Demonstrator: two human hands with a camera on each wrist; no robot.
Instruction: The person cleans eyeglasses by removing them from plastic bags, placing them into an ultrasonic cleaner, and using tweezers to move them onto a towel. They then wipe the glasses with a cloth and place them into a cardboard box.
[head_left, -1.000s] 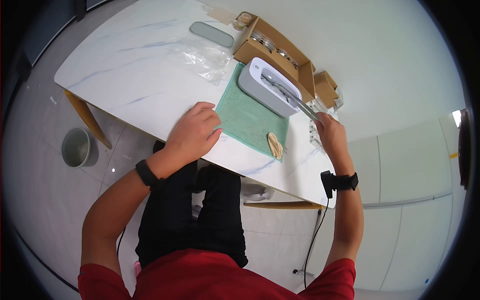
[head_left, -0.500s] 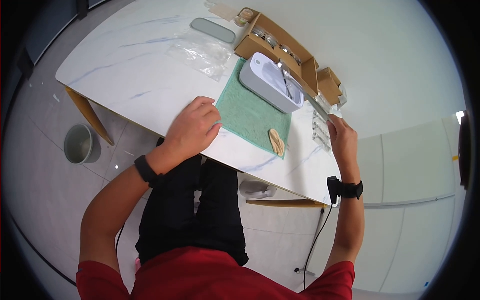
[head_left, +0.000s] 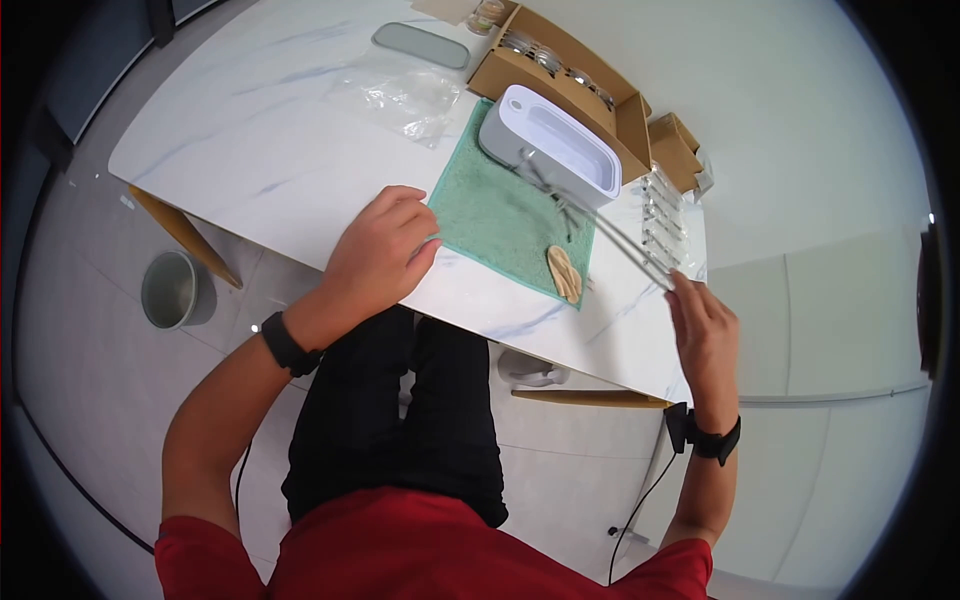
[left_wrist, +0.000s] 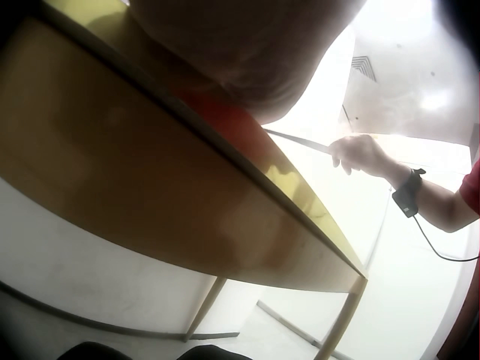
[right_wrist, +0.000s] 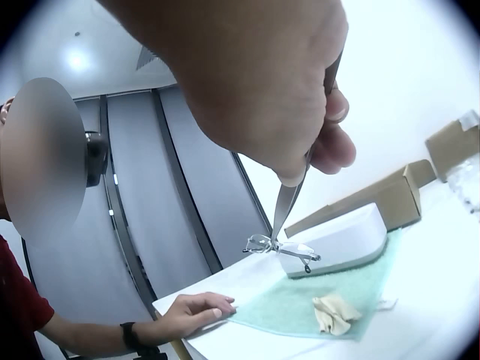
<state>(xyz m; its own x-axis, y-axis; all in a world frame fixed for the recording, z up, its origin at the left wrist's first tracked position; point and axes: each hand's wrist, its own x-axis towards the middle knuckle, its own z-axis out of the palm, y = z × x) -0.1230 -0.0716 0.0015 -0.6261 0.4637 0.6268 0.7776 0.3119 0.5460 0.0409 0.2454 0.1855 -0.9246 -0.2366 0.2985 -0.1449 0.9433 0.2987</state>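
Observation:
My right hand (head_left: 708, 335) grips long metal tweezers (head_left: 635, 248) near their upper end. At the tips of the tweezers (right_wrist: 287, 204) hangs a pair of eyeglasses (right_wrist: 301, 253), blurred in the head view. They are over the green towel (head_left: 485, 215), in front of the white-and-grey oblong tub (head_left: 540, 172), whose basin shows no glasses inside. My left hand (head_left: 382, 245) rests at the table's front edge beside the towel's left corner, fingers relaxed and holding nothing. A crumpled beige cloth (head_left: 564, 273) lies on the towel's near right corner.
Behind the tub stands an open cardboard box (head_left: 560, 65) with several jars. A grey oblong lid (head_left: 420, 45) and clear plastic wrap (head_left: 410, 100) lie at the back left. Small clear packets (head_left: 662, 215) line the right side. A bin (head_left: 175, 290) stands on the floor.
The tweezers have lifted the eyeglasses out of the tub and brought them forward over the towel. My right hand has moved back toward me and right. The left hand has stayed put.

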